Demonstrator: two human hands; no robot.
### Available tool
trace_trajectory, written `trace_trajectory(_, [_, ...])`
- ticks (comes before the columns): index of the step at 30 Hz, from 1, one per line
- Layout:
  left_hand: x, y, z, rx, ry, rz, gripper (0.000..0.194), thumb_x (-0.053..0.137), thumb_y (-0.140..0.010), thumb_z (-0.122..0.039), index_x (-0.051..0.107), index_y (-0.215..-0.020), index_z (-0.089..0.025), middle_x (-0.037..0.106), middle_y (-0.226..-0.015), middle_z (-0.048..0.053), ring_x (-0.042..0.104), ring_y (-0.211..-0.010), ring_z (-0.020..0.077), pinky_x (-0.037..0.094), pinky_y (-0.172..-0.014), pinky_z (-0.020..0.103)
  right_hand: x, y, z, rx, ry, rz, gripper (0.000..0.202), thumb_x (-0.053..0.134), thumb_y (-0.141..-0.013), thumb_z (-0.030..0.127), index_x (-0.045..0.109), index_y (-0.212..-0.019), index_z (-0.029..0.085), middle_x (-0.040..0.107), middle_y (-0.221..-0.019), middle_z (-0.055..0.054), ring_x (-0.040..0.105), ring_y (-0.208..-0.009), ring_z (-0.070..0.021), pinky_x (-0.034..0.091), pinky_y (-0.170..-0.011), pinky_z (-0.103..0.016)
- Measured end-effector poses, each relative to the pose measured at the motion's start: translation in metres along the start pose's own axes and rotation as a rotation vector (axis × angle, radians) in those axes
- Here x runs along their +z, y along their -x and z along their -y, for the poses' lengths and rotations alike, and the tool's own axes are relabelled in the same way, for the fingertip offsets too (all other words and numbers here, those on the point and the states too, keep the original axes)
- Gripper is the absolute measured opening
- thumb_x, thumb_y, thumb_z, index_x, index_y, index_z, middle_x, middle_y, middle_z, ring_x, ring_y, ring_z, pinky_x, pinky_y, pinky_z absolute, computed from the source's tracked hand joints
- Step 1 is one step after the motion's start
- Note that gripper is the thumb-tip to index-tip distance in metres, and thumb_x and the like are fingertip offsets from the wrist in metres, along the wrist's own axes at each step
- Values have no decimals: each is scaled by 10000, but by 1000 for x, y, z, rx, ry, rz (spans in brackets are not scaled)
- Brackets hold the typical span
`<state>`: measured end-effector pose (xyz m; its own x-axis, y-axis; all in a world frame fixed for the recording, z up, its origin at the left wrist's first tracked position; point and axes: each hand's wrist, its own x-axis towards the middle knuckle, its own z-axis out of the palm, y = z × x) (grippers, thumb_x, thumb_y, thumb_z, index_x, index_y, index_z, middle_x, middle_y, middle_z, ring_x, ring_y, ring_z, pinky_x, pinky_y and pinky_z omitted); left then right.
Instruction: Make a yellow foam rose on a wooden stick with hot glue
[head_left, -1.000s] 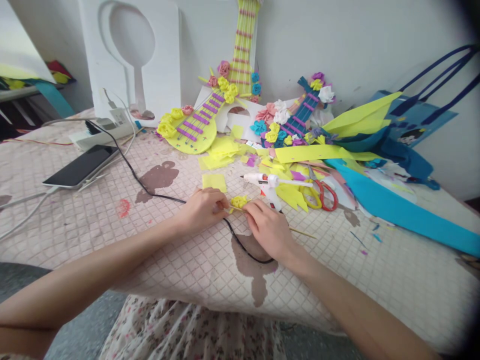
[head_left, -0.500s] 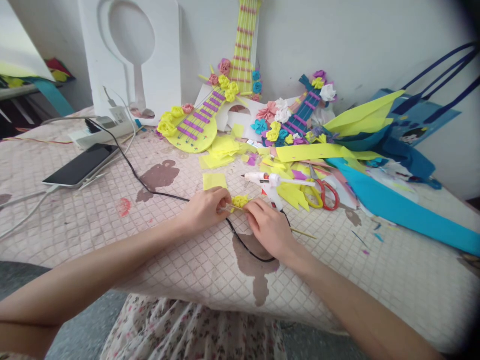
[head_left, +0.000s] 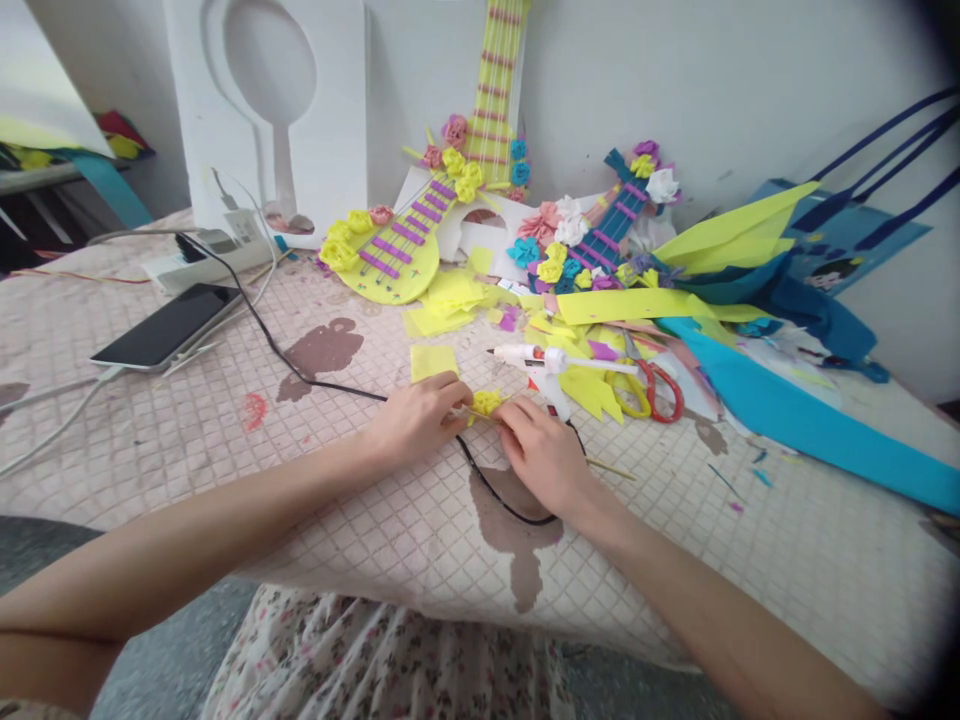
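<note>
My left hand (head_left: 421, 418) and my right hand (head_left: 546, 458) are close together over the table, both with closed fingers. They pinch a thin wooden stick (head_left: 611, 468), whose end sticks out past the right hand. Crumpled yellow paper (head_left: 487, 402) shows between the fingertips, against the far side of the stick; how it is fixed there is hidden. A flat yellow paper square (head_left: 433, 363) lies just beyond the left hand. Beyond the right hand rests a white glue gun (head_left: 551, 362), its black cord running under both hands.
Red-and-yellow scissors (head_left: 661, 390) and yellow paper scraps (head_left: 446, 300) lie farther back. Paper-flowered guitar models (head_left: 401, 265) lean by the wall. A phone (head_left: 169, 328) and power strip (head_left: 214, 262) are left; a long blue paper strip (head_left: 810, 415) stretches right.
The view has shifted slightly, so everything sits a little farther right. Both hands keep the same grip on the stick, with hardly any movement.
</note>
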<state>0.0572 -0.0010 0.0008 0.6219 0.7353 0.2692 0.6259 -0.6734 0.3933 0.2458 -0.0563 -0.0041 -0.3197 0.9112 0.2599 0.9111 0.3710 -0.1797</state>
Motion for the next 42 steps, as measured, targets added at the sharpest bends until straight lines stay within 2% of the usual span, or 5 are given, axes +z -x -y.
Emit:
trace_trajectory(10, [3, -1, -1, 75, -18, 6, 76, 523, -830, -135, 580, -872, -165, 595, -879, 28, 576, -764, 137, 444, -632, 228, -1, 1, 1, 1, 6, -5, 149, 431, -889, 159, 565, -944, 192, 610, -940, -38, 578, -763, -151, 404, -630, -255])
trace_trajectory(15, [3, -1, -1, 83, -10, -4, 85, 522, -826, -132, 574, -883, -167, 590, -893, 33, 573, -782, 143, 447, -632, 230, -1, 0, 0, 1, -28, -13, 157, 427, -888, 157, 566, -950, 196, 616, -951, -42, 582, -812, -156, 413, -663, -254])
trace_trajectory(20, [2, -2, -1, 126, -9, -10, 120, 513, -816, -110, 558, -911, -169, 580, -938, 44, 562, -881, 166, 465, -712, 257, -1, -1, -1, 4, -47, -14, 156, 423, -887, 158, 564, -941, 196, 616, -961, -47, 579, -861, -169, 420, -683, -263])
trace_trajectory(28, [4, -2, -2, 166, -56, -26, 87, 500, -821, -114, 553, -872, -161, 585, -898, 45, 553, -839, 166, 458, -699, 266, -2, -1, 0, 7, -49, -8, 156, 424, -884, 154, 567, -927, 199, 617, -948, -45, 575, -843, -166, 414, -668, -263])
trace_trajectory(42, [8, -4, -3, 206, 15, -94, 93, 468, -842, -133, 557, -843, -159, 591, -860, 47, 558, -814, 154, 460, -691, 254, -2, 0, -1, 19, -57, -18, 145, 427, -887, 164, 553, -949, 201, 622, -929, -42, 593, -841, -168, 424, -666, -261])
